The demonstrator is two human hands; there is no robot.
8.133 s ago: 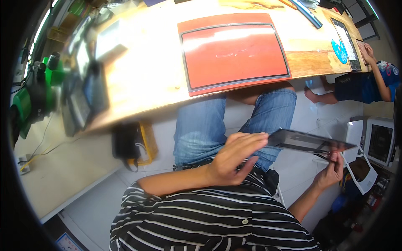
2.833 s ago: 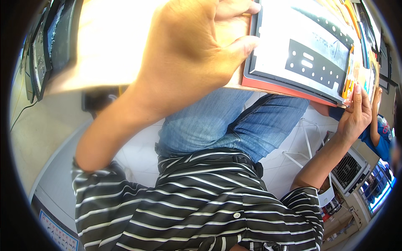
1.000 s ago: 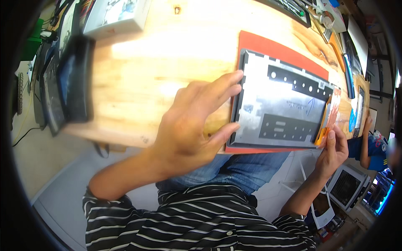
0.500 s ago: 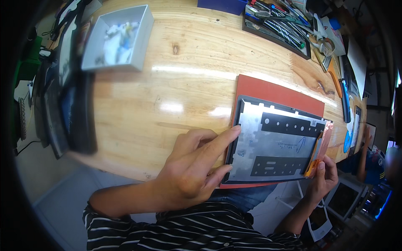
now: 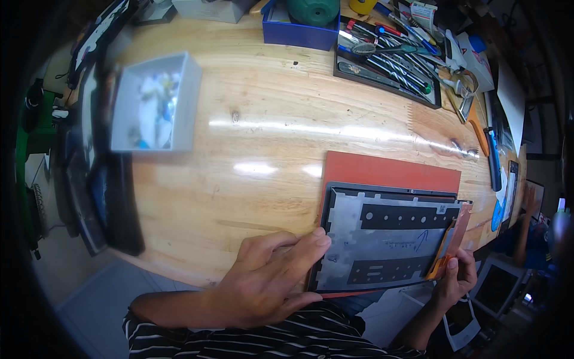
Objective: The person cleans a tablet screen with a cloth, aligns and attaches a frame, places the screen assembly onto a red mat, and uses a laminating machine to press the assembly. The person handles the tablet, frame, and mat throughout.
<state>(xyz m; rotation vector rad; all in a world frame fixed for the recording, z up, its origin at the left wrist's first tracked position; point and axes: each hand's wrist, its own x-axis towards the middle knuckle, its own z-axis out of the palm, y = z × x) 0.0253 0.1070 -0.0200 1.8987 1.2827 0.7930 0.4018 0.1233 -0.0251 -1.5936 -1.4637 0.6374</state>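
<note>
A tablet screen panel (image 5: 391, 242) lies back side up over a red mat (image 5: 388, 169) at the table's near edge. Its backing is silver, with two black perforated strips and a blue pen arrow. An orange flex cable (image 5: 440, 261) and a copper-coloured strip run along its right side. My left hand (image 5: 269, 278) is closed at the panel's left edge, a fingertip on the rim and the thumb by the near corner. With my right hand (image 5: 457, 278), I pinch the near right corner beside the cable; the fingers underneath are partly hidden.
A white box (image 5: 186, 102) of small items stands at the far left, beside dark panels (image 5: 119, 203). At the back are a blue box (image 5: 299, 36) and a tray of screwdrivers (image 5: 388, 66). A blue-handled tool (image 5: 494, 161) lies right. Another person's hand (image 5: 530, 202) shows beyond.
The whole view has shifted, so the table, panel and hands sit lower in the picture. My left thumb has moved toward the panel's near left corner. My right hand keeps its pinch.
</note>
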